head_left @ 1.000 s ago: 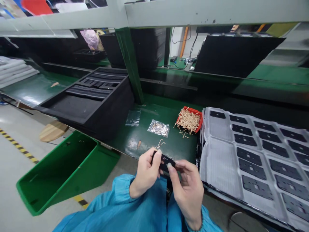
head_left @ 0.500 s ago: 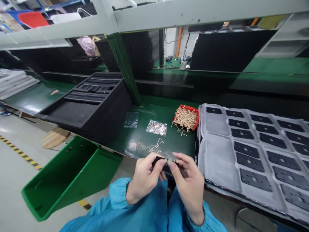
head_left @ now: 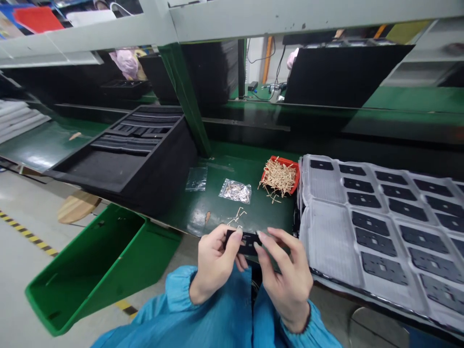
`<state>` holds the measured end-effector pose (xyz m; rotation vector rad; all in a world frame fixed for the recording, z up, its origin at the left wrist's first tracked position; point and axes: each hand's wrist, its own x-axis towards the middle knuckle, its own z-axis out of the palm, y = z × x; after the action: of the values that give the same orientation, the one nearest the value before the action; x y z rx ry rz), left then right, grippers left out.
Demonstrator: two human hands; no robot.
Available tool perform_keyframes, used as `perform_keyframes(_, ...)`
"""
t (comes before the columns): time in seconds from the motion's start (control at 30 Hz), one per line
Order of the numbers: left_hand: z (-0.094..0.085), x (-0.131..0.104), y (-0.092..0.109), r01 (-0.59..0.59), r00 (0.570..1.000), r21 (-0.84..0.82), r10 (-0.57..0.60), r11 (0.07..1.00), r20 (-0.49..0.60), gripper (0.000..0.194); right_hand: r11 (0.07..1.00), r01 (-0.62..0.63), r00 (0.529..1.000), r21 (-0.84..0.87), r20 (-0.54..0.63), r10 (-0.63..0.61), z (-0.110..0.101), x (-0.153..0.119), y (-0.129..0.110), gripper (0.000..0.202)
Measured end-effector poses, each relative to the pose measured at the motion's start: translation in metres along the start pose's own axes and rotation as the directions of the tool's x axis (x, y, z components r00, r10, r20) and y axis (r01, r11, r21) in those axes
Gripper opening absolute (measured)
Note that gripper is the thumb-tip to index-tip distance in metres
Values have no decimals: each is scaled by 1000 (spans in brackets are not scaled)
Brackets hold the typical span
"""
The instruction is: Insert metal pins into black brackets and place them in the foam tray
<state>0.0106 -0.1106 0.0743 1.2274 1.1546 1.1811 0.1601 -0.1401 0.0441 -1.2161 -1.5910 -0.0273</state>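
Observation:
A small black flat plate (head_left: pixel 247 245) with cut-outs is held up at the table's front edge. My left hand (head_left: pixel 216 261) is closed on its left end, thumb on the near face. At the right end, the thumb and index finger of my right hand (head_left: pixel 288 273) pinch the plate's edge; its other fingers are loosely bent. Just beyond the plate lie several thin bent metal pieces (head_left: pixel 237 215) on the green tabletop. Whether a small part is between my right fingertips cannot be seen.
A red bin (head_left: pixel 297 180) heaped with bent pieces, a bag of metal parts (head_left: pixel 235 191) and a clear bag (head_left: pixel 196 179) lie on the table. Right stands a white tray (head_left: pixel 328 237) with black plates; left, a black foam box (head_left: pixel 166 166). A green bin (head_left: pixel 87 285) stands below.
The plate has tilted so that its face now shows between my hands. My right hand has shifted slightly right, its fingers more spread. The view has moved a little.

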Motion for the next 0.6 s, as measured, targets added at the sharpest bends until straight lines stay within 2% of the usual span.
perform_keyframes(0.1,-5,-4,-2,-135,991,73,133,988,28,24,995,26,999,-92,33,-23,-1,6,-2,29)
perform_keyframes(0.2,-12,-5,-4,-351,936,207,338,913,96,14,997,34,999,-69,19,-33,-2,11,-6,21)
perform_keyframes(0.33,-20,-3,-4,-625,780,309,587,717,218,18,999,9,1000,43,16,-9,-3,12,-13,15)
perform_keyframes(0.43,-23,-3,0,-724,671,387,714,571,201,16,997,10,1000,76,-18,-9,-2,11,-19,20)
perform_keyframes(0.47,-23,-4,2,-742,639,423,740,521,209,11,997,26,998,77,-62,-22,-2,10,-21,21)
perform_keyframes(0.53,-23,-7,6,-788,573,457,764,413,297,8,994,90,975,67,-209,-74,1,8,-24,20)
perform_keyframes(0.6,-22,-12,10,-849,463,438,815,295,349,15,985,166,928,50,-346,-139,2,5,-26,16)
